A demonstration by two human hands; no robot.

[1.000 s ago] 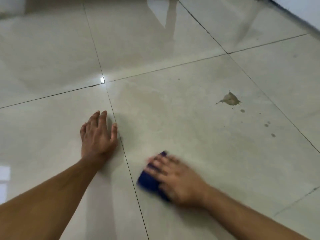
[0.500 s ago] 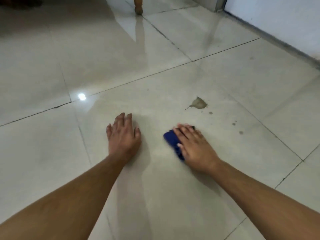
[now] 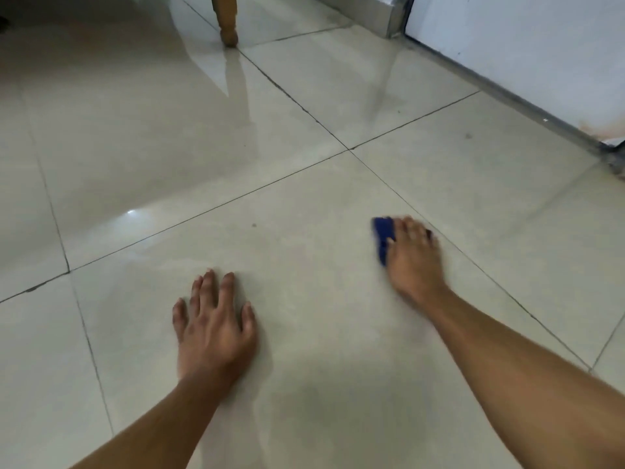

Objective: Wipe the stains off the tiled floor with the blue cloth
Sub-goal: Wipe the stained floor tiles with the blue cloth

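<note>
**Cloth under the right hand, stain out of sight**

Taking the blue cloth as the landmark: well to its left and nearer the camera, the left hand lay flat on the tiled floor with fingers spread, holding nothing, apparently propping the body. The cloth itself sat folded on the same tile, its long axis running roughly away from the camera. Directly on it, covering its right part, the right hand pressed down palm-first, fingers together and extended over the fabric; the grip was blurred, so exactly how the fingers held the edge could not be told. Only the left strip of cloth showed beyond the thumb side. No large stain was visible nearby, just a small dark speck well left of the cloth. The right hand was plainly the nearer one for any further stroke. Far beyond the cloth stood a wooden furniture leg, and to its right a white wall
</note>
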